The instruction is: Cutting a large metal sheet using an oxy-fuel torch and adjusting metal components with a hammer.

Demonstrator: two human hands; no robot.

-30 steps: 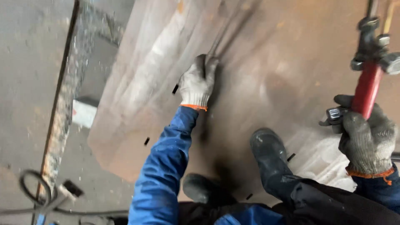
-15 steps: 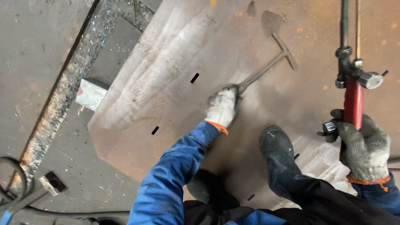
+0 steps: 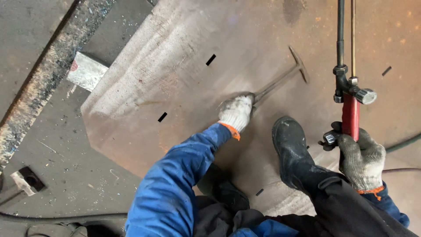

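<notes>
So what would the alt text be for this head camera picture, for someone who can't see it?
Seen from above, a person in blue sleeves and knit gloves stands on a large rusty steel plate. The left hand grips a thin-handled hammer lying low over the plate, and the right hand holds a red-handled cutting torch pointing away. A black boot rests between them.

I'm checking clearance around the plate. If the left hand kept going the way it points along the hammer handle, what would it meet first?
Probably only bare steel plate. The left hand grips a hammer whose head leads; beyond it the plate looks free, though height is unclear.
</notes>
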